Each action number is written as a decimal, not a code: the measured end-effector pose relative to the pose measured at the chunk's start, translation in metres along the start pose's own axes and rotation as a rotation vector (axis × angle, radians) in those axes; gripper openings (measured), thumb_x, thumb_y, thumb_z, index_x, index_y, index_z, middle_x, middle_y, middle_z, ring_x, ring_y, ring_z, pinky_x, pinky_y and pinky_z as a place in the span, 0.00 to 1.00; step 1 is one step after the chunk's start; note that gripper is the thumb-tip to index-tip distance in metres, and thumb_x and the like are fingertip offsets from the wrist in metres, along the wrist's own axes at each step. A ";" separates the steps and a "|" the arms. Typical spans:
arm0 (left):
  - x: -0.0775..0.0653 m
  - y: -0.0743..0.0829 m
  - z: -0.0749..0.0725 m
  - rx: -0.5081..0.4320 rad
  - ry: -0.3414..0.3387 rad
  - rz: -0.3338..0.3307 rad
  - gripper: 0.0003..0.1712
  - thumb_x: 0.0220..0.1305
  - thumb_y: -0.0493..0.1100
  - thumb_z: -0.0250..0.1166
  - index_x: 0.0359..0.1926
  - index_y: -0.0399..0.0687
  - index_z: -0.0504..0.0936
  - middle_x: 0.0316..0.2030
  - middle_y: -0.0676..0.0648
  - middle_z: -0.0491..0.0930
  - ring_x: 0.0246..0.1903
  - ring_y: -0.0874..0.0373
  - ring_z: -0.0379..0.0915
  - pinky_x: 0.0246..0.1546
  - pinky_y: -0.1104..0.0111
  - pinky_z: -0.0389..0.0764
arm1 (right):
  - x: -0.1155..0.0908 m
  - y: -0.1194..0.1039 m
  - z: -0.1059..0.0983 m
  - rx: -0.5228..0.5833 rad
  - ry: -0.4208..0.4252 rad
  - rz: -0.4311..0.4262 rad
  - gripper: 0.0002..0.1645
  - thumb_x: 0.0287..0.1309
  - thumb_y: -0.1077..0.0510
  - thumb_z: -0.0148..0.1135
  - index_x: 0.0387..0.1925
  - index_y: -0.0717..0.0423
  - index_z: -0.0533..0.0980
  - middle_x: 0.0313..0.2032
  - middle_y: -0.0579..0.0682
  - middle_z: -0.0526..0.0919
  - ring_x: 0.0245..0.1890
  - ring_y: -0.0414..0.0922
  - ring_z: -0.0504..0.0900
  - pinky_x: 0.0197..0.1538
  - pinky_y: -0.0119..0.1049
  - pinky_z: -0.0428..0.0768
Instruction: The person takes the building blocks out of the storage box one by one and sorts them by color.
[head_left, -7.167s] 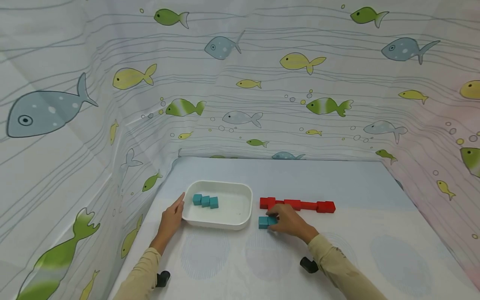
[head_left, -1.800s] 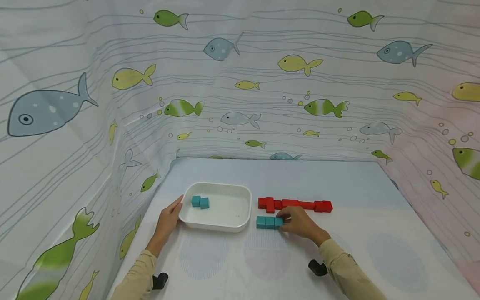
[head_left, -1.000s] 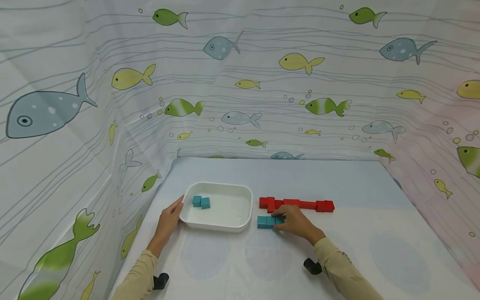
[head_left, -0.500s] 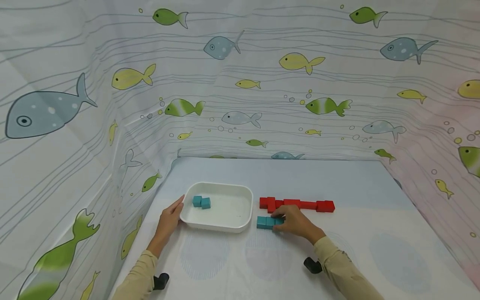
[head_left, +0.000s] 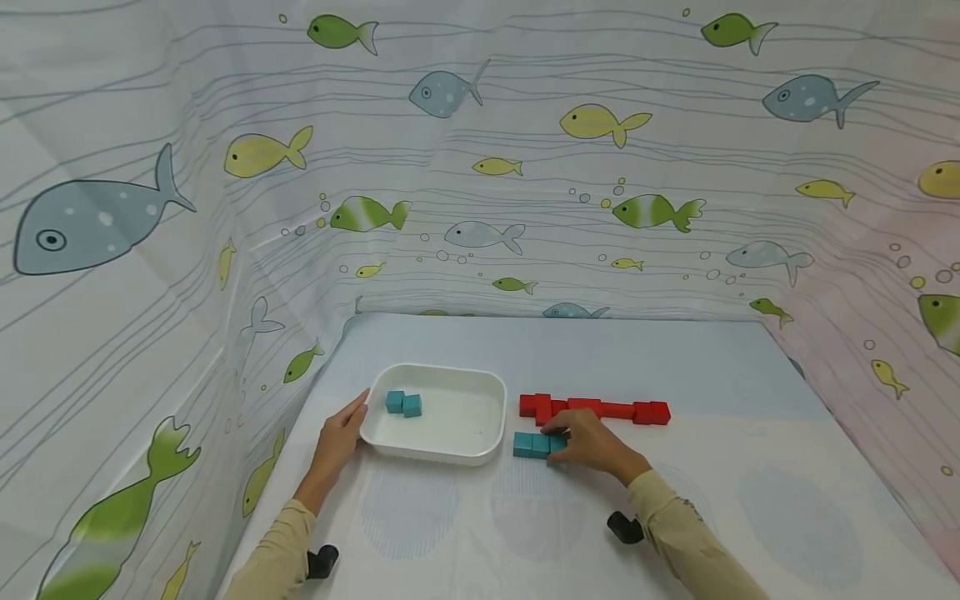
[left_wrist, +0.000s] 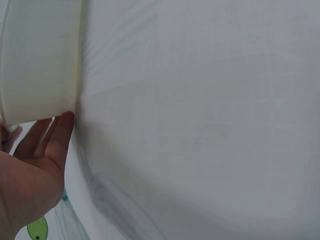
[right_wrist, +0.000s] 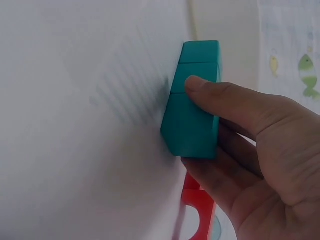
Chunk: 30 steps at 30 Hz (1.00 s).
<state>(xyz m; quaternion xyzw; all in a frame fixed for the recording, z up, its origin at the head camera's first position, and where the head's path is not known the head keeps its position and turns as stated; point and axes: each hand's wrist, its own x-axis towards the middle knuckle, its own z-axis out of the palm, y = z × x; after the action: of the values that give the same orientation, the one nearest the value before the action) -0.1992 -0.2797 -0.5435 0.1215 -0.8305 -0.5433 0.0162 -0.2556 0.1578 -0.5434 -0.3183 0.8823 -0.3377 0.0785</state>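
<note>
In the head view a white tray (head_left: 457,429) holds two teal cubes (head_left: 403,404) at its left end. My left hand (head_left: 335,450) rests against the tray's left side; in the left wrist view its fingertips touch the outer wall of the white tray (left_wrist: 42,65). To the right of the tray, my right hand (head_left: 600,446) pinches the right end of a short row of teal blocks (head_left: 532,445). The right wrist view shows the thumb across the front of the teal blocks (right_wrist: 200,112), with other fingers behind and at the end.
Just behind the teal row lies a longer line of red blocks (head_left: 618,411) of mixed shapes. Black wrist mounts (head_left: 624,528) stick out from both sleeves. A fish-patterned cloth (head_left: 487,192) encloses the white table (head_left: 555,350) at the back and sides.
Over several seconds, one teal cube has left the tray and the row has grown from two visible blocks to three. The left hand stays at the tray; the last half second shows almost no motion.
</note>
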 end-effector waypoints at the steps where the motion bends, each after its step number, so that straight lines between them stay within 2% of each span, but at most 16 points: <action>1: 0.000 0.000 0.000 0.002 0.000 0.000 0.29 0.77 0.55 0.46 0.74 0.55 0.61 0.73 0.48 0.56 0.71 0.45 0.53 0.63 0.54 0.68 | 0.001 -0.002 -0.001 0.002 -0.009 0.001 0.31 0.42 0.54 0.81 0.51 0.55 0.82 0.45 0.43 0.84 0.44 0.42 0.80 0.45 0.32 0.84; 6: 0.001 -0.002 -0.002 0.019 0.002 0.006 0.30 0.77 0.56 0.46 0.74 0.55 0.60 0.73 0.48 0.56 0.71 0.45 0.54 0.63 0.54 0.69 | 0.019 -0.022 -0.011 0.053 -0.046 -0.009 0.30 0.44 0.55 0.80 0.51 0.57 0.81 0.45 0.51 0.84 0.46 0.50 0.81 0.47 0.43 0.84; 9: 0.001 -0.003 -0.003 0.019 0.005 0.008 0.29 0.77 0.56 0.46 0.74 0.55 0.60 0.73 0.48 0.56 0.71 0.45 0.53 0.63 0.54 0.68 | 0.040 -0.040 -0.014 0.065 -0.040 -0.053 0.27 0.48 0.55 0.77 0.51 0.58 0.81 0.46 0.52 0.84 0.47 0.54 0.80 0.47 0.47 0.84; 11: 0.001 -0.003 -0.003 0.020 0.004 0.010 0.29 0.77 0.56 0.46 0.74 0.54 0.61 0.73 0.48 0.56 0.71 0.45 0.53 0.64 0.54 0.67 | 0.058 -0.053 -0.011 0.049 -0.033 -0.093 0.26 0.50 0.55 0.76 0.51 0.57 0.81 0.45 0.50 0.84 0.47 0.53 0.81 0.48 0.46 0.84; 16: 0.003 -0.003 -0.004 0.022 0.005 0.008 0.29 0.77 0.56 0.46 0.74 0.55 0.61 0.73 0.47 0.57 0.71 0.45 0.53 0.64 0.54 0.67 | 0.099 -0.083 0.010 0.021 -0.030 -0.128 0.24 0.53 0.54 0.74 0.52 0.55 0.81 0.45 0.44 0.84 0.46 0.43 0.81 0.51 0.39 0.82; 21: 0.003 -0.002 -0.004 0.035 0.018 0.003 0.29 0.77 0.56 0.46 0.74 0.55 0.61 0.73 0.47 0.57 0.71 0.46 0.52 0.66 0.53 0.65 | 0.131 -0.101 0.035 0.008 -0.038 -0.130 0.25 0.54 0.53 0.74 0.54 0.53 0.81 0.47 0.44 0.84 0.47 0.40 0.80 0.51 0.33 0.81; 25: 0.003 -0.003 -0.002 0.029 0.015 -0.008 0.29 0.77 0.55 0.46 0.74 0.54 0.61 0.73 0.47 0.56 0.72 0.45 0.51 0.66 0.54 0.64 | 0.150 -0.110 0.051 -0.004 -0.064 -0.134 0.26 0.54 0.53 0.73 0.55 0.53 0.80 0.50 0.46 0.83 0.48 0.41 0.80 0.50 0.29 0.80; 30: 0.005 -0.004 0.001 0.007 0.017 -0.013 0.28 0.77 0.55 0.47 0.73 0.56 0.62 0.73 0.48 0.57 0.71 0.45 0.53 0.65 0.55 0.66 | 0.170 -0.121 0.065 -0.008 -0.092 -0.183 0.28 0.54 0.57 0.73 0.56 0.61 0.78 0.52 0.54 0.83 0.51 0.49 0.80 0.52 0.32 0.80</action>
<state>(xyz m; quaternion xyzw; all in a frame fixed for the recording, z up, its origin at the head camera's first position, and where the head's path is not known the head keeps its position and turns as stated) -0.2029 -0.2814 -0.5481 0.1316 -0.8315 -0.5393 0.0193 -0.3044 -0.0515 -0.5015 -0.4131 0.8463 -0.3252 0.0866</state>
